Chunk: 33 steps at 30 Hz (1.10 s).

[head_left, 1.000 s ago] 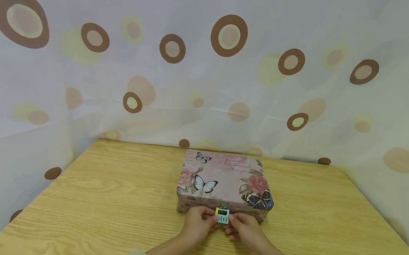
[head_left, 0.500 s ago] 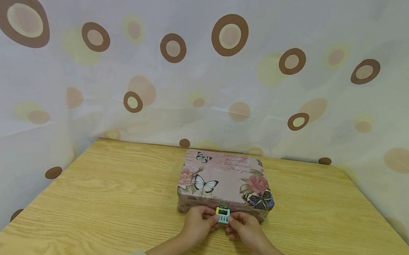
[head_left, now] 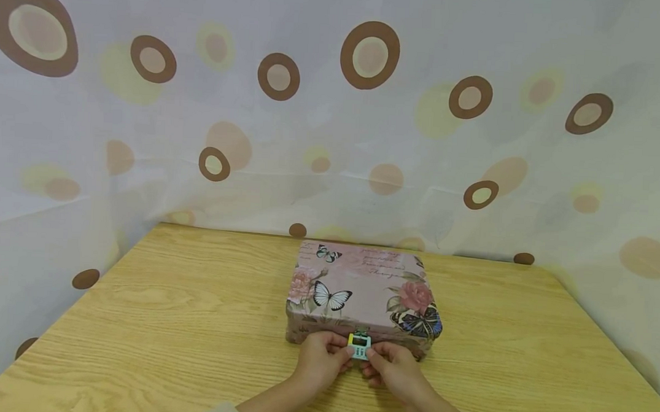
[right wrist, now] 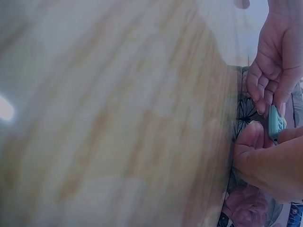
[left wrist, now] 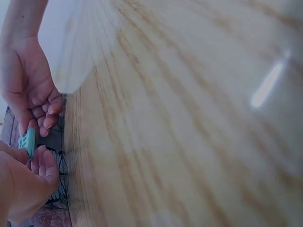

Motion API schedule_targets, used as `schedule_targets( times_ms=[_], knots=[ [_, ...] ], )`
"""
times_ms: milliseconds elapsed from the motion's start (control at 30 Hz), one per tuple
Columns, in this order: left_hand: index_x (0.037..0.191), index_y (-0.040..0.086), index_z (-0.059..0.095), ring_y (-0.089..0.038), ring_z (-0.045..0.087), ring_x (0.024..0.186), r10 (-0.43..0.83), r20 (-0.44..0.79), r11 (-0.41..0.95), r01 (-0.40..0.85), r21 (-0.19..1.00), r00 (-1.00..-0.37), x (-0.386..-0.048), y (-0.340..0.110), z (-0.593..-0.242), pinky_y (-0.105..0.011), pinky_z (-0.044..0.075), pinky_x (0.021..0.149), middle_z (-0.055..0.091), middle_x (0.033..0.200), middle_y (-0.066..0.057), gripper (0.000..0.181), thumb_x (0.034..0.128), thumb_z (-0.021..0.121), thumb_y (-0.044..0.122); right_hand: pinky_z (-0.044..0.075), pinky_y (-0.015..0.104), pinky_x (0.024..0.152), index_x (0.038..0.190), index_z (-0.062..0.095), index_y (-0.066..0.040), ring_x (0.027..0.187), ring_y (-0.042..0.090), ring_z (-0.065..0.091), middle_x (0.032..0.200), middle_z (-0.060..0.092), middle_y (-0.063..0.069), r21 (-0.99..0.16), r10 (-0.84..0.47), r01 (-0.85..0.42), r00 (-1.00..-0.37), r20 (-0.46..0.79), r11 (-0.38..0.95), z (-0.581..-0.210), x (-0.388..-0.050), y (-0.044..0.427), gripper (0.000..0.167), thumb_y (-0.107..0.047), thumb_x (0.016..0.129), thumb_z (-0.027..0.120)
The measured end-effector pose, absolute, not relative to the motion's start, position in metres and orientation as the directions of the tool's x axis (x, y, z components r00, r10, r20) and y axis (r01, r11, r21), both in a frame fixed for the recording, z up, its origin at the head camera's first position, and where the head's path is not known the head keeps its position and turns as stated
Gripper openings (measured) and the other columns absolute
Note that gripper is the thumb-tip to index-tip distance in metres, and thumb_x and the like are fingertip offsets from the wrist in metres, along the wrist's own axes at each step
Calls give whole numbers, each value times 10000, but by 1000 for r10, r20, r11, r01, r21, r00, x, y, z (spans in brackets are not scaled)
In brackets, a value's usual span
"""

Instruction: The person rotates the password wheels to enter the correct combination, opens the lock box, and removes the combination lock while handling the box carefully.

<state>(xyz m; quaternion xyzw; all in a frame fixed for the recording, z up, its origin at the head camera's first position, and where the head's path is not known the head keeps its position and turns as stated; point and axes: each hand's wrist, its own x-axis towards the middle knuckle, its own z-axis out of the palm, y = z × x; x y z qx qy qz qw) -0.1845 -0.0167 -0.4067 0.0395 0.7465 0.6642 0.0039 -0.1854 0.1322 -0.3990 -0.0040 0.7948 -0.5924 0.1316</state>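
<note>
A pink box (head_left: pixel 360 284) with butterflies and roses on its lid stands closed on the table. At its front clasp (head_left: pixel 362 331) hangs a small mint-green combination padlock (head_left: pixel 359 350) with a yellow corner. My left hand (head_left: pixel 319 360) pinches the padlock's left side between thumb and fingers. From the other side my right hand (head_left: pixel 399 370) pinches it, its thumb over the right part of the dial face. The left wrist view shows the padlock (left wrist: pixel 29 143) edge-on between both hands. Digits on the dials are too small to read.
The wooden table (head_left: pixel 192 310) spreads to both sides of the box. Behind it hangs a pale sheet (head_left: pixel 322 138) printed with brown and yellow circles, close to the table's back edge.
My right thumb has slid slightly left over the padlock's dial face. The left hand keeps its grip, and the box has stayed in place.
</note>
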Motion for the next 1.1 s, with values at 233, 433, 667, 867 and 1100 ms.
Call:
schedule_targets(
  times_ms=[233,433,667,867,1100],
  knots=[
    [840,-130,609,-193,651,628,63,51,117,58,991,-997,-185,-16,-408,-257,565,554,639,687,-145,95,816,635,-43,518,233,616,1015,540,130,682,79,554,778,604,18,-945,-186,171,-956,-228,280,-398,-185,134,260,-102,973,431],
    [843,-132,613,-170,641,624,59,46,119,52,991,-997,-185,-16,-408,-247,561,550,632,686,-134,94,816,634,-44,517,231,619,1048,525,141,695,84,556,800,611,29,-949,-197,186,-951,-239,254,-397,-185,137,272,-92,983,402],
    [843,-136,610,-223,660,624,63,59,118,67,991,-996,-185,-16,-408,-260,563,544,646,687,-165,99,819,633,-42,525,231,618,1054,520,142,715,86,562,788,598,18,-952,-187,165,-958,-216,257,-399,-186,138,256,-88,954,470],
    [848,-133,614,-211,659,628,60,53,117,60,991,-997,-185,-16,-408,-266,567,552,647,690,-159,101,821,633,-38,545,266,655,1075,520,136,732,91,575,813,615,33,-944,-187,173,-955,-231,282,-398,-186,137,275,-106,945,499],
    [851,-137,610,-227,662,634,62,50,111,57,992,-997,-185,-16,-408,-271,570,558,644,693,-163,100,821,628,-44,549,260,646,1017,550,127,703,88,567,818,619,43,-935,-176,180,-954,-241,304,-397,-186,135,262,-116,962,469]
  ],
)
